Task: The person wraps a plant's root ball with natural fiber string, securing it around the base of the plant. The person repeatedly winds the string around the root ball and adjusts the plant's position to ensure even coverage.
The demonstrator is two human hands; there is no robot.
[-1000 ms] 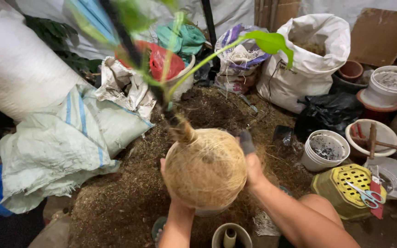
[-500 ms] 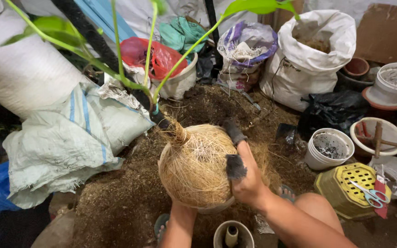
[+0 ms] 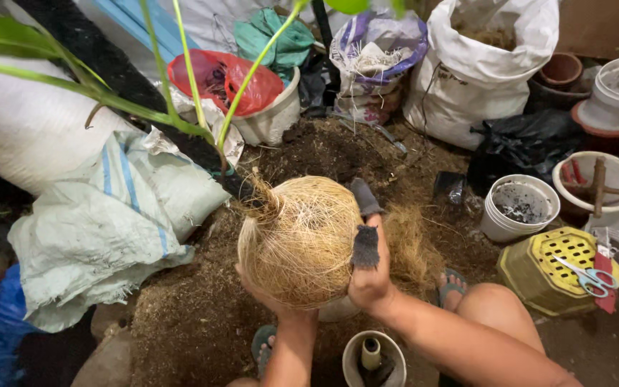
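Note:
A round ball wrapped in tan coconut fibre point(image 3: 299, 240) is at the centre of the head view, with thin green stems and leaves point(image 3: 180, 107) rising from its top left. My left hand point(image 3: 263, 290) cups the ball from below and is mostly hidden by it. My right hand point(image 3: 368, 261) presses on the ball's right side; dark covers sit on its thumb and a finger. Both hands hold the ball above a heap of brown soil point(image 3: 324, 154).
White sacks point(image 3: 109, 215) lie at the left, a full white sack point(image 3: 492, 57) at the back right. White buckets point(image 3: 517, 208), a yellow basket point(image 3: 560, 269) with scissors point(image 3: 585, 276), a red-lined tub point(image 3: 252, 97) and a small pot with a spool point(image 3: 372, 358) stand around.
The plant has tilted further left, its stems and leaves swinging that way. My right hand has slid round the ball's right side, thumb on the front.

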